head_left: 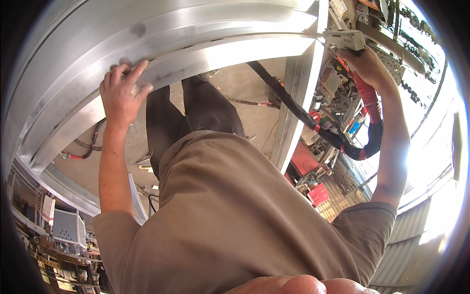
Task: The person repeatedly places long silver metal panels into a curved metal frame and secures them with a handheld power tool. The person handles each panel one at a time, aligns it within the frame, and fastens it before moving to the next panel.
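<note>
My left hand [121, 93] rests on the silver metal bars [196, 58] of a large frame, thumb and fingers apart, with the fingertips at the gap between two bars. At the upper right, my right hand [367, 67] is wrapped around the grip of a pale, boxy welding gun [345, 39]. Its thin nozzle points left to the corner where the bars meet a bright upright [306, 88]. From the grip a thick red-and-black cable [370, 100] hangs down and loops back left beneath the frame. Part of the grip is hidden by my fingers.
The cable's black stretch [286, 95] crosses between the bars and the upright. Under the frame, another cable [90, 147] lies on the concrete floor [257, 115]. A cluttered bench with red boxes [318, 194] stands to the right. A grey metal cabinet [68, 226] is at the lower left.
</note>
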`<state>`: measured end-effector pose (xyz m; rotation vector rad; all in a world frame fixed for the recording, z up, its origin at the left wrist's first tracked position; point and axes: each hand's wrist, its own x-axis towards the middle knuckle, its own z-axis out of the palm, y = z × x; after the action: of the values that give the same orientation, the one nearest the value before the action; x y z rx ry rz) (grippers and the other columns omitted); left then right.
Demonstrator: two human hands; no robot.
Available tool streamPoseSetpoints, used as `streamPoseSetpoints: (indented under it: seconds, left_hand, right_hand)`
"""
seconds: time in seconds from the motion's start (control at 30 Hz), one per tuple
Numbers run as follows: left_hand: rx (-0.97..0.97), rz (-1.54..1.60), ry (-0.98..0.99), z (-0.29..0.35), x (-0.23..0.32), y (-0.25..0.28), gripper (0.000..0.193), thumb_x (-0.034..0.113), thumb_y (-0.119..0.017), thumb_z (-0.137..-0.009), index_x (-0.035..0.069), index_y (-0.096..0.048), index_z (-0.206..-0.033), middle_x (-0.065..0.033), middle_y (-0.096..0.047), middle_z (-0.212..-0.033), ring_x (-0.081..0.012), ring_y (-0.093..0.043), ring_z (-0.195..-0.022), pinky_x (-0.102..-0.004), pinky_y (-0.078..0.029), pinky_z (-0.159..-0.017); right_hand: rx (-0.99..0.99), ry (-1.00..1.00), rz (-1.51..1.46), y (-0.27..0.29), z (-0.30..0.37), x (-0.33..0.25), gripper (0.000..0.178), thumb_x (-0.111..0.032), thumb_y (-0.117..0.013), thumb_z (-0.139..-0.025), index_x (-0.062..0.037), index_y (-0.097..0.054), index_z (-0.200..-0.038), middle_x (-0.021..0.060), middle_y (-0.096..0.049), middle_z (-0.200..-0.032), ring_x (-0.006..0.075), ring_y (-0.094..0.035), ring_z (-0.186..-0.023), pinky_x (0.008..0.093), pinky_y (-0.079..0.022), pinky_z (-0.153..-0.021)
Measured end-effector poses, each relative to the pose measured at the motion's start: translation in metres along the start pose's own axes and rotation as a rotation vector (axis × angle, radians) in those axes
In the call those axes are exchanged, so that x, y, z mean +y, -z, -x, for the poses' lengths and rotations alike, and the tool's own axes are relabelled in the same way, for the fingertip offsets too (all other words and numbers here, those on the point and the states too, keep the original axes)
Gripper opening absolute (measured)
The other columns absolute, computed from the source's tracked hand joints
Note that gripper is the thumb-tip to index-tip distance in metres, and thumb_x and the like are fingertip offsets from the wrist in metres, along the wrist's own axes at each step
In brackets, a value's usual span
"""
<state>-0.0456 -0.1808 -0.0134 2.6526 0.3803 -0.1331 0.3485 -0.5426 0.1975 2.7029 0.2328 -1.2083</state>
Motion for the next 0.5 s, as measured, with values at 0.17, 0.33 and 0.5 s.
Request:
streamPoseSetpoints:
  seconds: [0.17, 0.33, 0.5]
  left_hand:
    - [-0.013, -0.010, 0.007, 0.001, -0.001, -0.001, 0.072, 0.033, -0.090, -0.073, 0.039, -0.064, -0.141, 0.0004, -0.056, -0.120, -0.0261, -0.055, -0.113, -0.0481, -0.044, -0.101]
    - [-0.012, -0.005, 0.003, 0.002, -0.003, -0.002, 0.071, 0.037, -0.088, -0.076, 0.039, -0.063, -0.143, -0.0005, -0.057, -0.121, -0.0271, -0.056, -0.113, -0.0482, -0.044, -0.101]
    - [-0.008, -0.004, -0.005, 0.002, -0.004, -0.002, 0.071, 0.037, -0.087, -0.076, 0.039, -0.063, -0.143, -0.0003, -0.057, -0.122, -0.0270, -0.056, -0.113, -0.0483, -0.044, -0.100]
  right_hand:
    - [-0.024, 0.040, 0.049, 0.001, 0.001, -0.009, 0.047, -0.044, -0.063, -0.095, 0.0010, -0.070, -0.107, 0.0078, -0.068, -0.078, 0.0181, -0.066, -0.070, 0.0354, -0.053, -0.068]
    - [-0.035, 0.029, 0.072, -0.001, 0.000, -0.014, 0.047, -0.045, -0.063, -0.095, 0.0018, -0.069, -0.102, 0.0078, -0.066, -0.073, 0.0189, -0.066, -0.066, 0.0363, -0.052, -0.064]
    - [-0.023, 0.029, 0.037, -0.003, 0.001, -0.017, 0.046, -0.045, -0.063, -0.095, 0.0012, -0.067, -0.098, 0.0070, -0.065, -0.072, 0.0181, -0.065, -0.064, 0.0362, -0.052, -0.062]
